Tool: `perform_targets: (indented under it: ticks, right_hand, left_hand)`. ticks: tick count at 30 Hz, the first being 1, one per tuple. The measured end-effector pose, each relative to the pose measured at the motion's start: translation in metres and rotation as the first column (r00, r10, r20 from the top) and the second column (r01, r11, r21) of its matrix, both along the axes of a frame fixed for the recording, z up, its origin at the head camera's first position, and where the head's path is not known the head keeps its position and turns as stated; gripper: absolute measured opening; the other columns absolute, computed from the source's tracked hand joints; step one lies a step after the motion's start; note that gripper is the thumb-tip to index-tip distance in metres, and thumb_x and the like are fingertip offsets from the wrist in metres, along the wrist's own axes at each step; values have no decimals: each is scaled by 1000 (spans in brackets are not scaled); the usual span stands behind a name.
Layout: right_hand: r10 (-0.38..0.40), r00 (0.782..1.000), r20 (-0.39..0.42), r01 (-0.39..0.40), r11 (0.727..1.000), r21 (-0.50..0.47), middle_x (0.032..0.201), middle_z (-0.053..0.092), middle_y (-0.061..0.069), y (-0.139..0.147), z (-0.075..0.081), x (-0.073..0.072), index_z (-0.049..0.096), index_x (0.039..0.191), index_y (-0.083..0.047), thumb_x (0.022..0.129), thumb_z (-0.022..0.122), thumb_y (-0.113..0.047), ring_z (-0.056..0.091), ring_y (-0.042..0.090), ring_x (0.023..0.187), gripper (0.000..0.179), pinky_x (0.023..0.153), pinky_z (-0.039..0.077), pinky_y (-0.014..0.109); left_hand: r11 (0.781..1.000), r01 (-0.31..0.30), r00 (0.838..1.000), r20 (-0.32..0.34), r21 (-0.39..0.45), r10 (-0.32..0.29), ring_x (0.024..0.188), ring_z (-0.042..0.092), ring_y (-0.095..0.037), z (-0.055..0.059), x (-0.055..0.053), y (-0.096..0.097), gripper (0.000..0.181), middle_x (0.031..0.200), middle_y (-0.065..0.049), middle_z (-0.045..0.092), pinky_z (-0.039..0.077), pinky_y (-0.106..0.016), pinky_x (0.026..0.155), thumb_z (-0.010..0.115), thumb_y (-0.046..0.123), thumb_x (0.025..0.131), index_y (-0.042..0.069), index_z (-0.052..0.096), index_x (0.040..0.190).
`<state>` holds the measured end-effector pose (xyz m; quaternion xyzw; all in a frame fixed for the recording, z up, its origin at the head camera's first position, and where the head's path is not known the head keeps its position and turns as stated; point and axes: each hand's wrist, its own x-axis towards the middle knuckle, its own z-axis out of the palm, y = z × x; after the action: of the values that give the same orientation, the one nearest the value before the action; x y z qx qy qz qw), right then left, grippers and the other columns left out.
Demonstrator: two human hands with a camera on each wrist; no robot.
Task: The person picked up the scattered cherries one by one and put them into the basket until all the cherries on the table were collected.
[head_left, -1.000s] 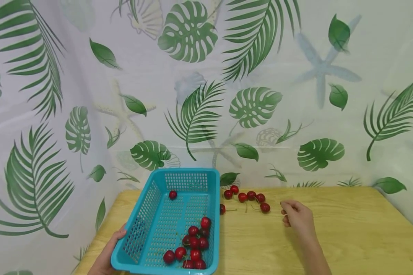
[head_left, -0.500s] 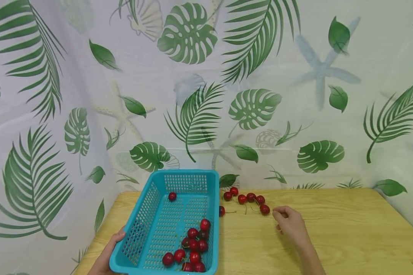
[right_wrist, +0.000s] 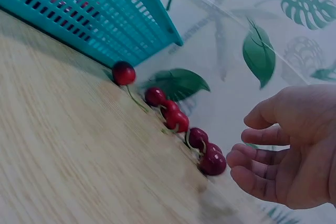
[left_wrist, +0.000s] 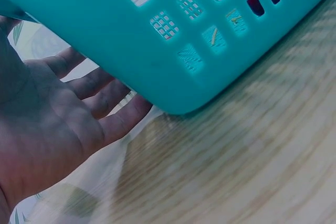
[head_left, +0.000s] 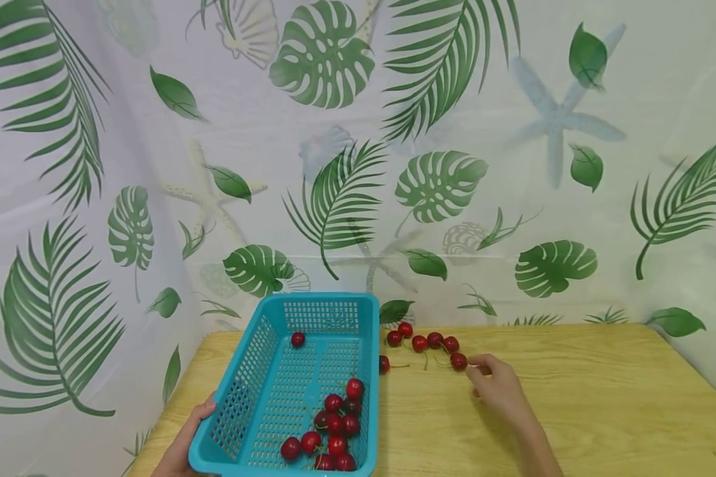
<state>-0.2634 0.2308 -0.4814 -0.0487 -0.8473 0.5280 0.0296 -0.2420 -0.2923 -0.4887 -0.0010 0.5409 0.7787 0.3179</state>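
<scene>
A blue-green plastic basket (head_left: pixel 252 371) stands at the left of the table, with several dark red cherries (head_left: pixel 335 424) inside, mostly at its near right corner. My left hand (head_left: pixel 181 445) holds its left side, thumb at the rim; in the left wrist view the fingers (left_wrist: pixel 126 119) reach under the rim along the outer wall. To the right of the basket several cherries with stems lie on the wood. My right hand (head_left: pixel 501 392) is at the rightmost cherry (head_left: pixel 458 361), fingers loosely bent; whether the fingertips touch it I cannot tell.
The wooden table (head_left: pixel 596 397) extends right of the basket. Behind it hangs a white curtain (head_left: pixel 489 265) printed with leaves and starfish. One stemmed cherry (right_wrist: pixel 124 73) lies close against the basket's right wall.
My right hand has moved left to the rightmost cherry, and its fingers have opened a little. My left hand and the basket have stayed in place.
</scene>
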Motion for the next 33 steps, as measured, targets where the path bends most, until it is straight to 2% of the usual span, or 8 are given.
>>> perform_targets:
  ticks: [3, 7, 10, 12, 15, 22, 28, 33]
  right_hand:
    - [52, 998, 18, -51, 997, -65, 104, 61, 21, -11, -3, -3, 47, 137, 10, 100, 52, -12, 59, 22, 68, 44, 59, 51, 33]
    - [106, 991, 80, -91, 981, -173, 93, 61, 21, -27, -5, -14, 31, 150, 6, 98, 53, -10, 58, 21, 62, 59, 58, 52, 34]
    - [133, 984, 120, -100, 963, -249, 94, 63, 22, -33, -10, -25, 21, 154, 5, 96, 53, -9, 60, 20, 63, 68, 59, 55, 35]
    - [150, 978, 144, -101, 949, -299, 101, 63, 25, -35, -14, -32, 18, 154, 6, 97, 53, -8, 62, 20, 65, 69, 62, 56, 36]
    - [156, 971, 179, -88, 937, -339, 111, 61, 26, -37, -20, -39, 19, 153, 9, 99, 49, -8, 64, 20, 67, 64, 63, 57, 36]
    - [158, 971, 182, -88, 936, -339, 115, 62, 26, -37, -26, -44, 31, 146, 14, 100, 47, -7, 65, 18, 68, 54, 64, 57, 34]
    - [134, 977, 164, -82, 953, -290, 113, 63, 29, -38, -25, -37, 45, 135, 18, 101, 47, -6, 67, 19, 71, 41, 66, 57, 33]
    - [98, 988, 122, -64, 965, -253, 102, 68, 26, -39, -24, -29, 54, 124, 18, 99, 53, -5, 70, 23, 73, 34, 66, 58, 34]
  left_hand:
    - [996, -32, 998, -51, -80, 28, 128, 39, -30, -1, 0, 3, 75, 161, -24, -1, 39, -47, 102, 23, 61, 102, 30, -19, 156]
    - [972, -121, 987, -132, -199, 96, 131, 36, -31, -1, -3, 7, 76, 162, -26, 1, 40, -40, 99, 23, 58, 103, 21, -12, 159]
    - [958, -167, 979, -155, -233, 134, 132, 36, -32, -2, -4, 10, 76, 162, -27, 5, 42, -40, 98, 25, 57, 102, 18, -7, 160]
    - [956, -183, 977, -155, -231, 149, 131, 37, -33, -2, -4, 10, 76, 162, -27, 6, 42, -41, 97, 26, 56, 102, 18, -5, 160]
    - [959, -179, 976, -159, -222, 146, 131, 37, -33, -3, -2, 9, 74, 162, -27, 6, 42, -41, 97, 25, 55, 102, 19, -5, 160]
    - [943, -213, 967, -192, -257, 166, 133, 34, -35, -2, -1, 9, 73, 162, -28, 8, 43, -41, 96, 24, 52, 103, 16, -2, 160]
    - [939, -213, 969, -180, -269, 169, 129, 39, -33, -3, -2, 9, 73, 161, -28, 10, 44, -40, 95, 24, 53, 102, 16, 0, 161]
    - [931, -221, 967, -189, -290, 170, 129, 39, -34, -4, -3, 10, 73, 160, -29, 11, 44, -40, 95, 24, 52, 102, 14, 0, 160]
